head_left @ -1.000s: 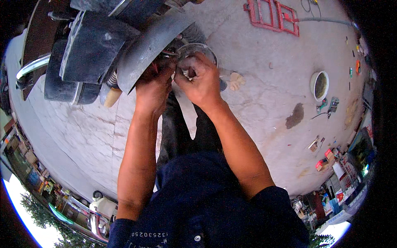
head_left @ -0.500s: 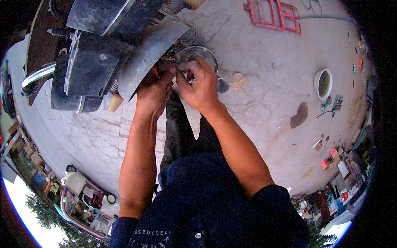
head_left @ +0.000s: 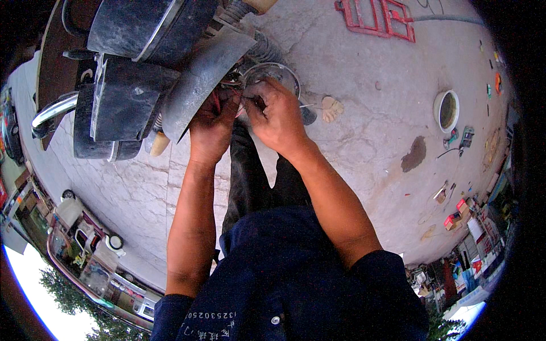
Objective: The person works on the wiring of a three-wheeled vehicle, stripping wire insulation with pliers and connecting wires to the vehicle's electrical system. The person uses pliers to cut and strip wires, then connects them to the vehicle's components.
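My left hand is closed at the edge of a curved dark mudguard, pinching thin red wires. Close to its right, my right hand has thumb and forefinger pressed together on the wiring. A pinkish strand shows between the two hands. Their exact fingertip contact is partly hidden. More wiring emerges from under the mudguard just above my fingers. Behind my right hand is a round, metal-rimmed part.
Black vehicle body panels and a chrome bar stand at the left. A beige glove lies on the concrete floor, right of my hands. Farther right are a pale bucket and tools; a red metal frame lies beyond.
My left hand has turned slightly, and more red wire shows above it. My right hand stays almost in place, still pinching. The view has shifted a little.
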Motion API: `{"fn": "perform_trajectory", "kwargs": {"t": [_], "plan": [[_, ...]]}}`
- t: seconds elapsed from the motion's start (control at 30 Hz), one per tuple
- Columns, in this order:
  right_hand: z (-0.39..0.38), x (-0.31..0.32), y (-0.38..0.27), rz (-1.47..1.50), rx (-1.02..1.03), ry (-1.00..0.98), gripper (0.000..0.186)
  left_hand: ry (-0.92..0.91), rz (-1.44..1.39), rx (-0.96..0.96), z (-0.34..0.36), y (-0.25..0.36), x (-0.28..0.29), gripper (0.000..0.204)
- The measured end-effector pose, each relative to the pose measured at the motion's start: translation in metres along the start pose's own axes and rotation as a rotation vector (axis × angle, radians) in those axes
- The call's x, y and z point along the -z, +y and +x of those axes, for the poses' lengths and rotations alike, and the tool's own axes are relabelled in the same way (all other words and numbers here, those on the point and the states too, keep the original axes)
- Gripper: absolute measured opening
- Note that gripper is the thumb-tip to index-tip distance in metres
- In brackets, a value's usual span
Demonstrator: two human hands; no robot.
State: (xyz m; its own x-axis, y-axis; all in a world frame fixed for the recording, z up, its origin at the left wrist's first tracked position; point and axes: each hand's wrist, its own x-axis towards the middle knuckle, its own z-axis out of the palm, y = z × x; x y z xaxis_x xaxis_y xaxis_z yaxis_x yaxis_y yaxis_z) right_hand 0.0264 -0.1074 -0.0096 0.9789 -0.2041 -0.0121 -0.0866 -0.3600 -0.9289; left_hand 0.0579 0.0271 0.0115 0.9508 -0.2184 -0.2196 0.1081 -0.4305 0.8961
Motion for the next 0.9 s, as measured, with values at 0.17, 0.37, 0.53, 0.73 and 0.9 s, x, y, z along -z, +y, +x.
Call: {"fn": "perform_trajectory", "kwargs": {"t": [0.17, 0.37, 0.53, 0.73, 0.9], "plan": [[0.0, 0.004, -0.001, 0.017, -0.011, -0.026, 0.012, -0.001, 0.044, -0.081, -0.002, -0.001, 0.002, 0.01], [0.005, 0.008, -0.004, -0.05, 0.03, -0.043, 0.01, -0.038, -0.252, 0.262, -0.003, 0.006, 0.002, 0.018], [0.004, 0.008, -0.009, -0.072, -0.002, -0.044, 0.01, -0.03, -0.288, 0.296, -0.001, 0.002, 0.004, 0.016], [0.0, 0.008, -0.007, -0.065, 0.036, -0.01, 0.011, -0.078, -0.113, 0.26, -0.001, 0.009, 0.005, 0.011], [-0.009, 0.006, -0.005, 0.036, -0.056, -0.014, 0.011, 0.0, -0.252, 0.125, -0.011, 0.002, -0.007, 0.012]]}}
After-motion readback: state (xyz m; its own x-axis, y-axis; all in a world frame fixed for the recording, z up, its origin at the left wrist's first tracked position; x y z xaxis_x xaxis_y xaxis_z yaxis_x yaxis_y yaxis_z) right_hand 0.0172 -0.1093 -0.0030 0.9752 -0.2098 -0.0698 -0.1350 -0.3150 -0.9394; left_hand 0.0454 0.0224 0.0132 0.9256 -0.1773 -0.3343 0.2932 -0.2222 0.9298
